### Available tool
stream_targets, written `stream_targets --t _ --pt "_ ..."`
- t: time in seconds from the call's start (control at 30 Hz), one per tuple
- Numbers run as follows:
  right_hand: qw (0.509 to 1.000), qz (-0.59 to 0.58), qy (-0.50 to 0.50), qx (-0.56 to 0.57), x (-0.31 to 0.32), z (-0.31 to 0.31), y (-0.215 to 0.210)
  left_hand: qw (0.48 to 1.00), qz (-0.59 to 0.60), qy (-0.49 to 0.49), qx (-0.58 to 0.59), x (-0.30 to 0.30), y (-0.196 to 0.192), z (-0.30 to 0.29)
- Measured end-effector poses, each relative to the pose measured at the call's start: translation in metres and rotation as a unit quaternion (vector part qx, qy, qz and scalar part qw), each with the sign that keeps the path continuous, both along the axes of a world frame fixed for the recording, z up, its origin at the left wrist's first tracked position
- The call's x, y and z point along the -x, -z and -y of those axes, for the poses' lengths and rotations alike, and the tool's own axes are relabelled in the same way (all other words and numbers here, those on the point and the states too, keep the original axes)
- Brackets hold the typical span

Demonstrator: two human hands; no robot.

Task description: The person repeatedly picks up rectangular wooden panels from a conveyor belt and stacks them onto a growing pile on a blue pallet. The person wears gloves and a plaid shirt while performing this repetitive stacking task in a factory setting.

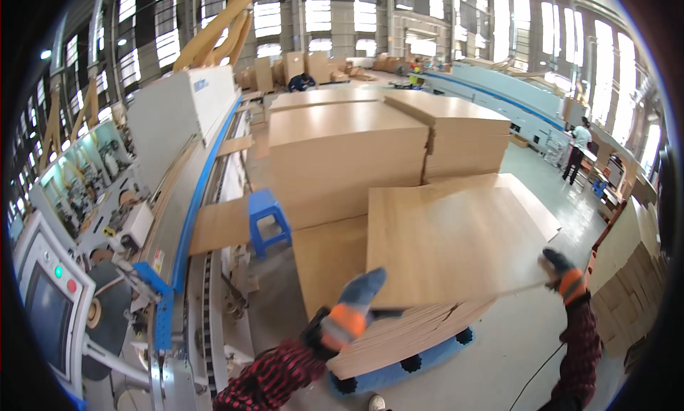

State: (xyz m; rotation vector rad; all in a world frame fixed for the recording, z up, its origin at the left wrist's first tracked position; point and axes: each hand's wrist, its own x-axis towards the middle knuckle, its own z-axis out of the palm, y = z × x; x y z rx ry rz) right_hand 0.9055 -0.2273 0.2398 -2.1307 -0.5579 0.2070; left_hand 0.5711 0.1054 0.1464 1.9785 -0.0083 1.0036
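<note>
A flat light-brown wood panel (456,240) lies tilted across the top of a low stack of like panels (420,332). My left hand (354,304), in a grey and orange glove, grips the panel's near left corner, thumb on top and fingers beneath. At the near right corner my right hand (567,274), gloved the same way, closes on the edge; its fingertips are partly hidden. Under the low stack is a blue pallet (434,357).
Tall panel stacks (349,154) stand just beyond. On the left runs a long edge machine (189,218) with a control screen (53,297); a blue stool (267,222) stands beside it. More boards (630,275) are piled at right. A person (578,151) stands farther off.
</note>
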Motion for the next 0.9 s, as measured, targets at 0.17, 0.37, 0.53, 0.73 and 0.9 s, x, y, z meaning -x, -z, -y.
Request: stream_targets --t 0.17,0.37,0.53,0.73,0.9 --pt "0.926 -0.322 -0.135 -0.145 0.149 -0.03 0.036 0.979 -0.069 -0.128 0.144 0.205 0.078 0.034" --pt "0.931 -0.285 -0.206 -0.097 0.302 -0.128 0.125 0.665 -0.082 -0.341 0.66 0.395 0.143 0.102" --pt "0.889 -0.34 -0.296 -0.082 0.392 -0.182 0.191 0.616 -0.116 -0.423 0.654 0.492 0.165 0.125" --pt "0.86 -0.412 -0.263 -0.145 0.502 -0.212 0.307 0.578 -0.416 -0.692 0.118 0.544 0.159 0.073" --pt "0.905 -0.329 -0.26 -0.072 0.561 -0.238 0.384 0.691 -0.393 -0.606 -0.023 0.5 0.168 0.049"
